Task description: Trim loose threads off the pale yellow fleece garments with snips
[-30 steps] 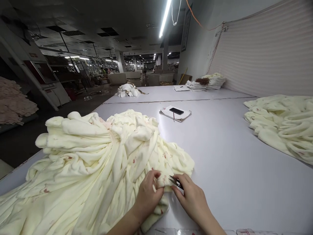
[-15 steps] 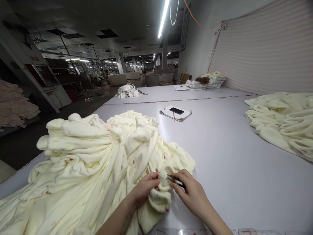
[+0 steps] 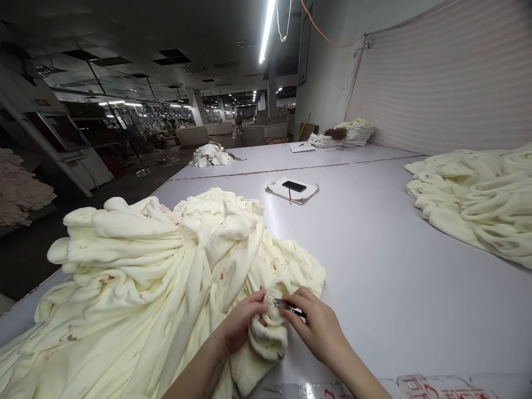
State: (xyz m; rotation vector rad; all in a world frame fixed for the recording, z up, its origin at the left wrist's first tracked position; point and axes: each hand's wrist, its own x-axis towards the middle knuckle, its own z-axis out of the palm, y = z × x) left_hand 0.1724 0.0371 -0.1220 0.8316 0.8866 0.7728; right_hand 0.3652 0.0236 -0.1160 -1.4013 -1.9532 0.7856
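A big heap of pale yellow plush garments [image 3: 166,288] with small red prints covers the left of the table. My left hand [image 3: 245,318] pinches the edge of a gathered cuff [image 3: 272,299] at the heap's right end. In my right hand [image 3: 313,321] is a pair of black thread snips [image 3: 293,307], gripped between thumb and fingers. Their metal tips point left and meet the cuff's edge, close to my left fingertips. Whether the blades touch a thread is too small to tell.
Papers [image 3: 310,195] with a black phone [image 3: 293,186] and a pen lie mid-table. Another pile of yellow garments [image 3: 477,205] sits at right. Farther back are a white cloth bundle [image 3: 211,155] and stacked papers [image 3: 357,134]. Clear plastic with red lettering [image 3: 436,386] lies along the near edge.
The snips' blades have come closer together and moved in against the cuff. My left hand keeps its pinch. The whole view has shifted slightly.
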